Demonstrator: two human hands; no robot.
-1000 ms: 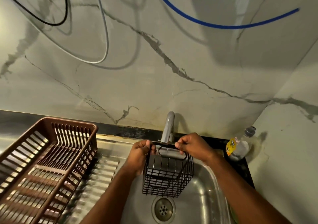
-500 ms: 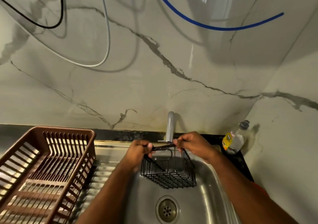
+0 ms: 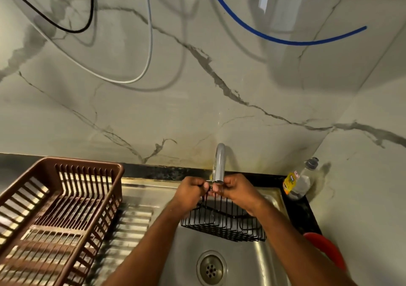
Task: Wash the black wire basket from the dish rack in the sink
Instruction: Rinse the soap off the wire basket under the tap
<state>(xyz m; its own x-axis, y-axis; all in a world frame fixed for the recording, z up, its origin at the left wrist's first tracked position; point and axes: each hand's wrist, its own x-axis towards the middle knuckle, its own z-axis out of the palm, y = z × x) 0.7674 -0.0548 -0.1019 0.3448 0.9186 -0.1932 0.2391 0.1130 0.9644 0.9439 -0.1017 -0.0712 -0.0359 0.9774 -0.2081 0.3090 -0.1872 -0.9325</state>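
Observation:
The black wire basket (image 3: 222,224) hangs tilted over the steel sink (image 3: 189,255), just below the grey tap spout (image 3: 219,165). My left hand (image 3: 190,192) and my right hand (image 3: 236,190) both grip its upper rim close together, right under the spout's mouth. The fingers are curled round the wire. The basket's top edge is partly hidden by my hands. I cannot tell whether water runs from the tap. The brown plastic dish rack (image 3: 57,217) stands on the ribbed drainboard at the left.
A sink drain (image 3: 211,269) lies below the basket. A clear bottle with a yellow label (image 3: 296,181) stands at the back right corner. A red object (image 3: 327,250) shows at the sink's right edge. Cables and a blue hose (image 3: 274,38) hang along the marble wall.
The basket has turned from hanging upright to lying tilted on its side, and my hands have drawn closer together on its rim under the spout.

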